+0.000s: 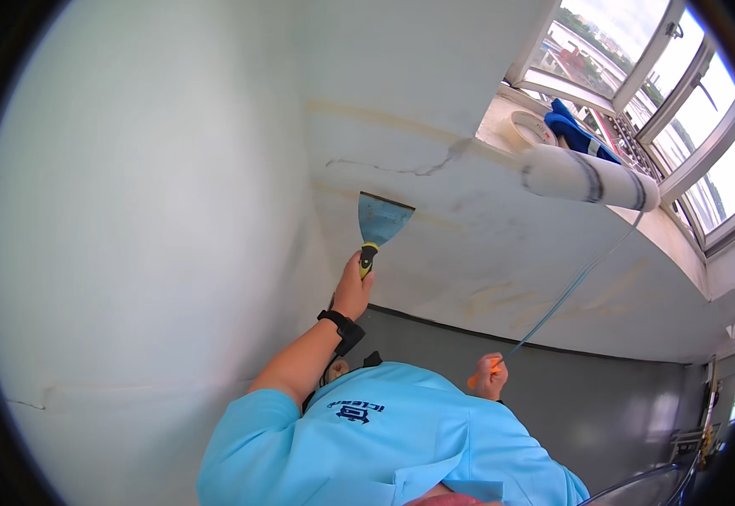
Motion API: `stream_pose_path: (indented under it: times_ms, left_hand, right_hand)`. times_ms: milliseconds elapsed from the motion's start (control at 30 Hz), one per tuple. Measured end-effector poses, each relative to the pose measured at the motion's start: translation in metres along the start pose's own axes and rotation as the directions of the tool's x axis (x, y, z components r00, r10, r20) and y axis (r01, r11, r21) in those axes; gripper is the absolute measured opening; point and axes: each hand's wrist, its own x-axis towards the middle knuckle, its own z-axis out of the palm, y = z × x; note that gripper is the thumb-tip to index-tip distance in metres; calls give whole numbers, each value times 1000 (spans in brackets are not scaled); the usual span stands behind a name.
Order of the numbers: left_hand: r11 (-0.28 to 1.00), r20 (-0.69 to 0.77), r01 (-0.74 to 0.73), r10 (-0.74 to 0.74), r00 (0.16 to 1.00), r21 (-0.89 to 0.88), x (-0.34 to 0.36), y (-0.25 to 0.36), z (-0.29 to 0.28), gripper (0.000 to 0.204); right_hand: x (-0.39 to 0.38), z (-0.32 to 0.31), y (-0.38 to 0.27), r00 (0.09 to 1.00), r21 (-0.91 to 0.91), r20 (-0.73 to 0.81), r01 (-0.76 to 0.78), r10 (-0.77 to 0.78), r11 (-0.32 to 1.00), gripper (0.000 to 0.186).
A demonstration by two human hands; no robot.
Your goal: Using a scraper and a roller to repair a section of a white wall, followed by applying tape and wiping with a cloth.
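Observation:
My left hand is closed round the black and yellow handle of a putty knife. Its wide blade points away from me, in front of the pale wall below a crack; whether it touches the wall I cannot tell. In my right hand is the orange handle of a paint roller, its long thin rod reaching up and right. The white roller sleeve, marked with dark bands, appears near the window sill, slightly blurred. A black band circles my left wrist.
On the sill lie a cream tape roll and a dark blue item. Open window frames stand at the upper right. Another white wall fills the left side. Below is a dark grey floor.

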Motion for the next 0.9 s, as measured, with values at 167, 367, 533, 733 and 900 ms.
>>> stream_pose_path:
  times_ms: [167,367,533,733,900]
  left_hand:
    - [984,20,-30,34,999,-174,-4,31,-7,47]
    - [978,24,-105,111,994,-178,-4,42,-7,46]
    - [974,27,-141,148,989,-180,-9,54,-18,47]
    - [972,24,-150,157,987,-179,-14,62,-32,47]
    - [973,43,-128,138,989,-192,-13,59,-32,46]
  right_hand:
    - [-7,7,-13,989,-106,-142,22,-37,994,20]
    - [-30,5,-1,978,-149,-201,32,-62,988,20]
    - [-53,12,-5,971,-156,-240,-30,-9,987,21]
    - [-75,24,-9,951,-134,-302,-117,72,984,21]
    - [-80,28,-7,948,-116,-305,-135,94,984,21]
